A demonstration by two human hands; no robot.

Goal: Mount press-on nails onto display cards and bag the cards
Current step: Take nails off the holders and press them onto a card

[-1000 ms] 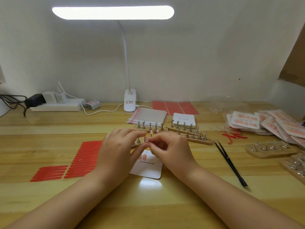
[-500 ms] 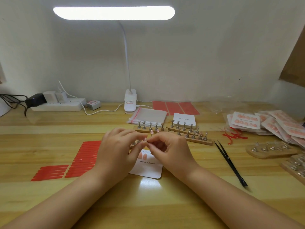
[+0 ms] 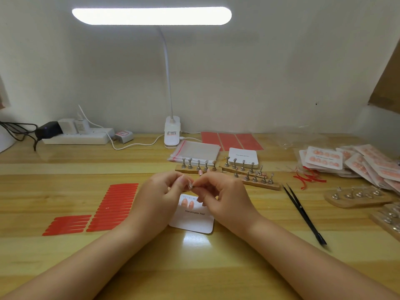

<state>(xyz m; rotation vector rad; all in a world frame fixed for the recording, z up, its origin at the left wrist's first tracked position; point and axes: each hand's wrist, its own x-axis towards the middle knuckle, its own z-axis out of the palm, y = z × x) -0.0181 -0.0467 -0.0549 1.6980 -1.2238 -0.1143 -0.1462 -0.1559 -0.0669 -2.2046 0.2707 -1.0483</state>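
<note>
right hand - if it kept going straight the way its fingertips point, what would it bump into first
The right hand points left at the left hand, so it would most likely meet the left thumb and the small nail pinched between them; they look nearly touching, though depth is unclear.

both hands have lifted slightly, fingertips still pinched together.

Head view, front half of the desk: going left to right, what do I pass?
Red adhesive strips → left hand → display card → right hand → black tweezers → wooden nail stands.
</note>
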